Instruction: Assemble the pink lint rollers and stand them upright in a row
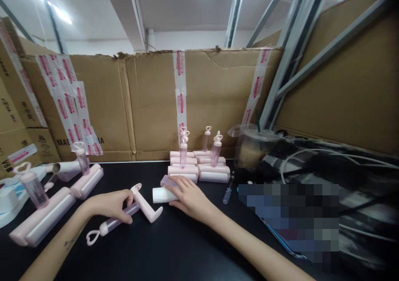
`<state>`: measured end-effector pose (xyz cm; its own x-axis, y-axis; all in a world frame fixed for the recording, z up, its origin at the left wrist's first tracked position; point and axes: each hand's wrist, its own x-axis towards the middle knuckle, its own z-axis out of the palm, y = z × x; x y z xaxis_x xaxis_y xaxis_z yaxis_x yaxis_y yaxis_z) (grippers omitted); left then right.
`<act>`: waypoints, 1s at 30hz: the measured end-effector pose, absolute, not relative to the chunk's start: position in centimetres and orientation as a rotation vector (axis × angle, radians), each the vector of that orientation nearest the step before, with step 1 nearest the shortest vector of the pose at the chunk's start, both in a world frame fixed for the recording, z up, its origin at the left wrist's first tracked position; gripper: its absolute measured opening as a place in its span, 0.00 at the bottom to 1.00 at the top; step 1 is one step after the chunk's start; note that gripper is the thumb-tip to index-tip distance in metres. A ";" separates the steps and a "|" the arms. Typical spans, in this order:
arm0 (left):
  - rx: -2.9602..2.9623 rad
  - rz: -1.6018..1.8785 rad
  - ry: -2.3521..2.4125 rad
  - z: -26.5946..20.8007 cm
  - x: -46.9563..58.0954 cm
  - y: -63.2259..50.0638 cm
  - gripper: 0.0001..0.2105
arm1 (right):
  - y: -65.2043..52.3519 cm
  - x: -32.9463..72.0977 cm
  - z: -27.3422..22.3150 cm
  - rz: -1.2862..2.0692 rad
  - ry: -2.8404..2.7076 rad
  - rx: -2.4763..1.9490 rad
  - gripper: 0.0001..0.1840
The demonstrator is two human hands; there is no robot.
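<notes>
My left hand (112, 206) is closed around the clear stem of a pink lint roller handle (146, 208). Its heart-shaped loop points toward me, and the bare pink frame faces away. To the right, my right hand (190, 198) lies over a white sticky-paper roll (159, 195), thumb in front and fingers across the top. Behind that roll, a translucent pinkish cover (165, 180) is partly hidden by my fingers. Just past the right hand stand several assembled pink lint rollers (214, 173) in rows, handles upright.
Two more lint rollers (46, 214) stand at left, near a white power strip (12, 202) and a loose roll (67, 167). A small screwdriver (227, 194) lies right of the rows. A drink cup (254, 148) and cables (299, 156) crowd the right. Cardboard (152, 102) walls the back.
</notes>
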<state>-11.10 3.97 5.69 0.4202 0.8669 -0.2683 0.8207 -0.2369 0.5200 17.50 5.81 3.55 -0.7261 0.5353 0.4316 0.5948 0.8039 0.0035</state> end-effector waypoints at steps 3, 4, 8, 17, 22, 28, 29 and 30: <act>2.159 0.096 1.463 5.4 -10.6 3.9 0.13 | 5.4 17.9 3.9 0.010 -2.476 -0.864 0.20; 2.172 0.087 1.456 5.5 -10.5 3.9 0.13 | 5.2 18.1 4.2 0.115 -2.428 -0.856 0.20; 2.241 0.393 1.391 6.4 -9.2 3.1 0.18 | 3.8 18.1 5.5 0.543 -2.193 -0.808 0.20; 1.664 1.120 0.757 6.5 -5.0 1.3 0.18 | 1.9 17.3 6.7 0.590 -2.258 -0.707 0.16; 1.297 1.439 0.778 6.7 -5.5 1.7 0.21 | 4.7 20.2 7.1 -0.097 -2.647 -0.877 0.07; 1.372 1.416 1.058 4.8 -5.3 2.7 0.22 | 5.3 19.5 5.1 -0.271 -2.723 -0.940 0.07; 1.484 1.355 1.104 4.7 -5.3 2.6 0.21 | 5.1 19.3 5.2 -0.227 -2.694 -0.899 0.09; 1.617 1.274 1.141 4.8 -5.3 2.4 0.19 | 4.8 19.2 5.4 -0.159 -2.640 -0.864 0.10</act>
